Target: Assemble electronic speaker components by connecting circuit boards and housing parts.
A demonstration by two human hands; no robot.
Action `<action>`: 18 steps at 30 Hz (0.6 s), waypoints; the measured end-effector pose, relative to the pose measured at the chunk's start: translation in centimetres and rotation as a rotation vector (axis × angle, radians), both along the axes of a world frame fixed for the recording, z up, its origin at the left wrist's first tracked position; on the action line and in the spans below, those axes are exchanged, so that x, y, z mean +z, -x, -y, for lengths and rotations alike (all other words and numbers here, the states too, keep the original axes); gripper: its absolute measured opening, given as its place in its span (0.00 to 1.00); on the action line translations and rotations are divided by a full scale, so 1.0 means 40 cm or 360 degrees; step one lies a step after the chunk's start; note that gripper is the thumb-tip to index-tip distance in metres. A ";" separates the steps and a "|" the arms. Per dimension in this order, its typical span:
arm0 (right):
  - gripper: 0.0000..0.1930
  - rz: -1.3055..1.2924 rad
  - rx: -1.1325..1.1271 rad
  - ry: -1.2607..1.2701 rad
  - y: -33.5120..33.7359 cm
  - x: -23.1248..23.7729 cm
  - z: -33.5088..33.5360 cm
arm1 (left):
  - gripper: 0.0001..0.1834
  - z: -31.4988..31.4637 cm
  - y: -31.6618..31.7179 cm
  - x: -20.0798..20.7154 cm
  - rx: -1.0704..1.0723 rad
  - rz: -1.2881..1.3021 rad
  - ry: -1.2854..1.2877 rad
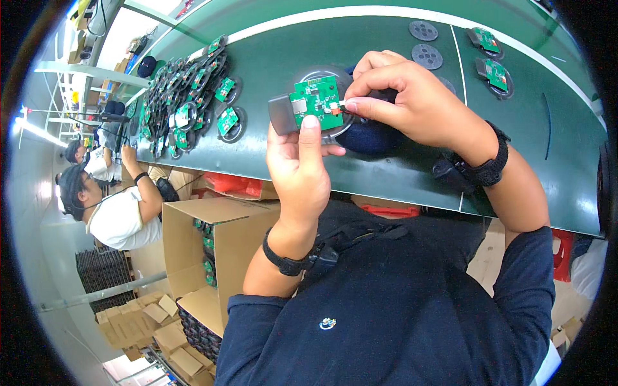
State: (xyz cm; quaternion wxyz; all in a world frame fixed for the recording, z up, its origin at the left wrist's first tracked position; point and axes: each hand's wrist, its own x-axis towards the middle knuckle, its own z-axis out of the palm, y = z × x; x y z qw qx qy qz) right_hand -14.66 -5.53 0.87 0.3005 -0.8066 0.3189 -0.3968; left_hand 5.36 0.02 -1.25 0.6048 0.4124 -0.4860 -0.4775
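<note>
1. Board [320,96]: flat, green, angular, dotted with small metal and plastic parts; held raised above the worktop [283,51], tilted. A smooth dark grey block [281,114] abuts its left edge.
2. Left hand [299,168]: the board is gripped from below, thumb pressed over its lower edge.
3. Right hand [407,96]: a small white plug [342,105] is pinched between thumb and forefinger at the board's right edge, beside an orange-and-white socket [335,109]. Full seating cannot be told.
4. Beneath the hands: a dark blue, soft-looking pad [370,138] is partly covered.
5. Worktop: smooth, green. Rounded units are heaped in a pile [187,96] at left; grey perforated discs [427,56] are laid at right.
6. Carton [193,241]: brown cardboard, open, with green boards seen inside.
</note>
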 end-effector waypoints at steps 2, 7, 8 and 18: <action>0.07 0.0003 -0.0024 0.0005 -0.002 -0.003 -0.002 | 0.13 0.000 -0.001 -0.002 -0.0017 0.0003 0.0035; 0.07 -0.0111 -0.0126 0.0157 0.007 -0.003 -0.005 | 0.13 -0.002 -0.003 0.004 -0.0034 0.0021 0.0037; 0.08 -0.0102 -0.0126 0.0148 0.007 -0.004 -0.005 | 0.14 -0.003 -0.003 0.005 -0.0038 0.0034 0.0035; 0.10 -0.0055 -0.0148 0.0129 0.004 -0.013 -0.001 | 0.13 0.002 -0.008 0.002 -0.0089 0.0009 0.0034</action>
